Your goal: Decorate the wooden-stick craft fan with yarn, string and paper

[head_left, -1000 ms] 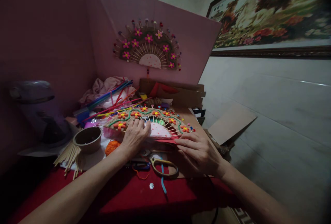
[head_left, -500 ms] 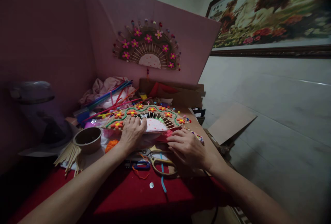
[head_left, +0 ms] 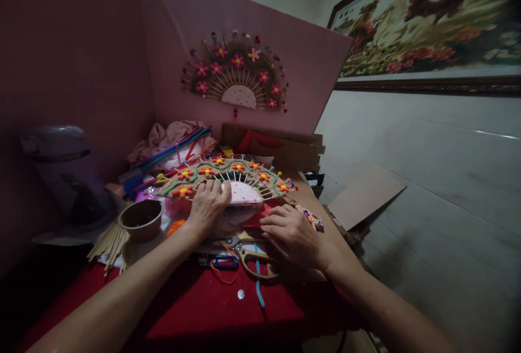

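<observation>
A handmade half-round fan (head_left: 238,167) with orange flowers, a green wavy cord, thin sticks and bead tips lies tilted above the worktable. My left hand (head_left: 209,206) is closed on its lower edge, beside the white spotted half-circle (head_left: 244,194); the thumb is hidden. Just right of and below the fan is my right hand (head_left: 291,233), its fingers bent together at some red material (head_left: 260,216). What its fingertips hold, if anything, is hidden. Scissors (head_left: 244,252) with gold handles lie between the hands, by a blue strip (head_left: 259,282).
On the left stand a brown bowl (head_left: 140,220) and a bundle of wooden sticks (head_left: 112,241). Orange yarn (head_left: 176,227) lies near my left wrist. A second fan (head_left: 236,73) hangs on the pink board behind. Cardboard (head_left: 311,195) runs along the right side of the red-covered table (head_left: 183,309).
The fan in my left hand has tipped slightly, its left end a little higher. A flowered strip beyond my right hand shows more. The view has shifted a little.
</observation>
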`<state>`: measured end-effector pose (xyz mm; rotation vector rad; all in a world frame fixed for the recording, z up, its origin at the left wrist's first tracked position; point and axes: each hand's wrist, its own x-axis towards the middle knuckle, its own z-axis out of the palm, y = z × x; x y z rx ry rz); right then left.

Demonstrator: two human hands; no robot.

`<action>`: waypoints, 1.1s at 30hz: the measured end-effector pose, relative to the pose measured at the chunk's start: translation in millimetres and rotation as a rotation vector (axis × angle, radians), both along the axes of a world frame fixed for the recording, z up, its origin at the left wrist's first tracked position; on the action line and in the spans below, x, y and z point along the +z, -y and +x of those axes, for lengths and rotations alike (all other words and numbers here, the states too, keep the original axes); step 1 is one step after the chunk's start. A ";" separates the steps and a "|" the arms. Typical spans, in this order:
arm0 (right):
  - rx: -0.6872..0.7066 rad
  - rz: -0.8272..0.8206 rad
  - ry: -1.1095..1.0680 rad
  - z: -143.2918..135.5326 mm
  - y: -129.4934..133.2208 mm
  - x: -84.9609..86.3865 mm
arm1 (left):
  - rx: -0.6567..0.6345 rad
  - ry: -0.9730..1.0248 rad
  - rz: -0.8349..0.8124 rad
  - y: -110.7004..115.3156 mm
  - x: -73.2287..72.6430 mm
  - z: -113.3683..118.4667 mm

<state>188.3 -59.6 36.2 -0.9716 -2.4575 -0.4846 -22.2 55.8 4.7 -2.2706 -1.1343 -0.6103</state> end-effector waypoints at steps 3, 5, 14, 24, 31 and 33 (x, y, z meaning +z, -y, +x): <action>0.015 -0.019 -0.001 0.2 -0.7 0.0 | 0.035 0.012 0.016 -5.1 3.0 -1.0; 0.023 -0.027 0.001 0.5 -1.4 -0.3 | 0.036 0.002 0.020 -8.5 3.7 -1.7; 0.029 -0.023 -0.020 2.5 -1.8 -2.9 | 0.022 -0.031 0.017 -13.7 -0.3 -6.2; 0.022 -0.020 -0.022 4.6 4.4 -0.3 | 0.006 0.030 -0.023 -3.6 0.8 -8.7; -0.006 0.036 -0.307 13.8 3.2 3.8 | -0.067 0.115 0.022 -1.3 -2.5 -8.2; -0.001 0.044 -0.398 16.8 2.6 6.2 | -0.109 0.157 0.029 3.3 0.1 -7.0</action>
